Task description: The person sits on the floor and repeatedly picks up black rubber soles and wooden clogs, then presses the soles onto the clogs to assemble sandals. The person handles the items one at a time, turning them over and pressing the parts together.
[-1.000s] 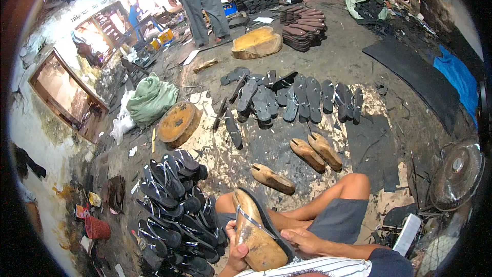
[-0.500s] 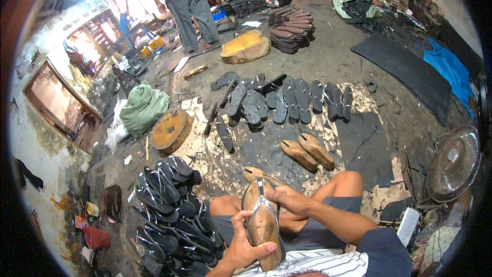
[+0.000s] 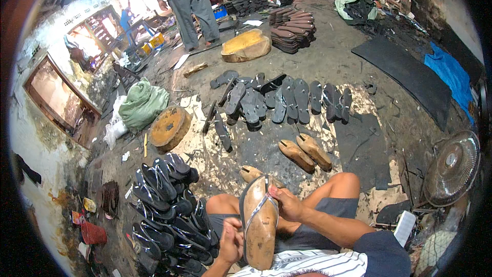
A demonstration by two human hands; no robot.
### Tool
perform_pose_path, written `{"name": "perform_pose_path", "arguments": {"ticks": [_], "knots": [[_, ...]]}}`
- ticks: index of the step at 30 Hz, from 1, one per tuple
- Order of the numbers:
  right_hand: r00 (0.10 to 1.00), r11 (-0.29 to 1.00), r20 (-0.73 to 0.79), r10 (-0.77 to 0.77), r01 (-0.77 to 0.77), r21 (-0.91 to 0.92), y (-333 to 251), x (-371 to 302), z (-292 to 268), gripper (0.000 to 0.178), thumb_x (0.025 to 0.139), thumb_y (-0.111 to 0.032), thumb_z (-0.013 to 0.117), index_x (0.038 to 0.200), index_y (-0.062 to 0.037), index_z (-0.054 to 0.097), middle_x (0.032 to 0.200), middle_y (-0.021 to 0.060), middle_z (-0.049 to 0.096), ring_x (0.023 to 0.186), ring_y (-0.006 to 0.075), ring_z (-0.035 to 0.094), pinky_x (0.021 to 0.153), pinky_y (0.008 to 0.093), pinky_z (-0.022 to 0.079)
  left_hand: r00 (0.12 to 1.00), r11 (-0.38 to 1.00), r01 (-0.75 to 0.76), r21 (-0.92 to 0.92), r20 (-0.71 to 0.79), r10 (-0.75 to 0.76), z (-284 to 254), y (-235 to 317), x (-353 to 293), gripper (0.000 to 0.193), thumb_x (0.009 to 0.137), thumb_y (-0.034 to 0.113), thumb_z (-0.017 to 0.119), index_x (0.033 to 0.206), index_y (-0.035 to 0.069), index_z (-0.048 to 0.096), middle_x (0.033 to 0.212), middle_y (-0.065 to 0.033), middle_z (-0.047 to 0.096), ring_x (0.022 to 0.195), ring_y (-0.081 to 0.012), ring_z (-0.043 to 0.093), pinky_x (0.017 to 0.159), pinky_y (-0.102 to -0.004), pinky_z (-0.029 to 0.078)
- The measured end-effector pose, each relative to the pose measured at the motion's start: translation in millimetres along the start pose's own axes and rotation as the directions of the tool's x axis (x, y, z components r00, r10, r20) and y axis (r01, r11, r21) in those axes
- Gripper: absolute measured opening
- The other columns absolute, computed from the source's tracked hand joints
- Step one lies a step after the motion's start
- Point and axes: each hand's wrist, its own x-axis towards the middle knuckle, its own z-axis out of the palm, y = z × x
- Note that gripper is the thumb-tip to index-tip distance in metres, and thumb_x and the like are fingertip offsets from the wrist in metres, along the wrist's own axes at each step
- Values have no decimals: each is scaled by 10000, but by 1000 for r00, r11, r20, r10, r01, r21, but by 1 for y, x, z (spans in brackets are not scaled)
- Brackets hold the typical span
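A wooden shoe last [image 3: 259, 236] stands toe-up above my lap, with a dark flip-flop sole behind it and a silvery strap [image 3: 258, 210] across its front. My right hand [image 3: 288, 202] grips the sandal and last near the toe, thumb by the strap's upper end. Left of the last is my left hand [image 3: 231, 239], its fingers curled in and nothing visible in them. Another wooden last [image 3: 251, 174] lies just beyond, partly hidden behind the one I hold. Farther off, a pair of wooden lasts [image 3: 306, 153] rests on the floor.
A heap of strapped black flip-flops [image 3: 161, 215] is at my left. Ahead lies a row of dark sandals [image 3: 289, 100]. Round wooden blocks [image 3: 170, 129], a green sack [image 3: 143, 103] and a fan [image 3: 451, 169] stand around. A person [image 3: 189, 10] stands at the back.
My left hand has let go of the last and drawn its fingers in beside it. The last has turned slightly, and my right hand has shifted along the toe edge.
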Motion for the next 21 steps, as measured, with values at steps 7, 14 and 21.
{"name": "perform_pose_path", "arguments": {"ticks": [7, 14, 21], "knots": [[989, 947, -134, -61, 99, 305, 26, 0, 2, 415, 1039, -434, 434, 1241, -92, 552, 1150, 57, 643, 1028, 158, 641, 912, 342, 526, 922, 932, 360, -40, -135, -362, -39, -70, -12, 483, 1031, 485, 467, 1159, 21, 508, 1155, -131, 589, 1052, -202, 621, 853, -297, 527], [993, 955, -103, -55, 82, 284, 30, -4, 14, 445, 1013, -431, 462, 1242, -59, 542, 1119, 65, 645, 1017, 165, 644, 923, 346, 528, 901, 925, 376, 48, -253, -353, -74, -70, -44, 510, 1040, 483, 441, 1235, 16, 509, 1203, -138, 586, 1056, -200, 612, 884, -318, 515], [996, 999, -79, -42, 40, -28, 8, -1, 7, 488, 1028, -458, 506, 1069, 3, 660, 974, 30, 673, 901, 105, 610, 797, 283, 502, 955, 655, 284, 700, -142, -262, -99, -50, -38, 546, 1049, 481, 415, 1310, 11, 509, 1251, -146, 582, 1061, -199, 603, 916, -340, 503]]}}
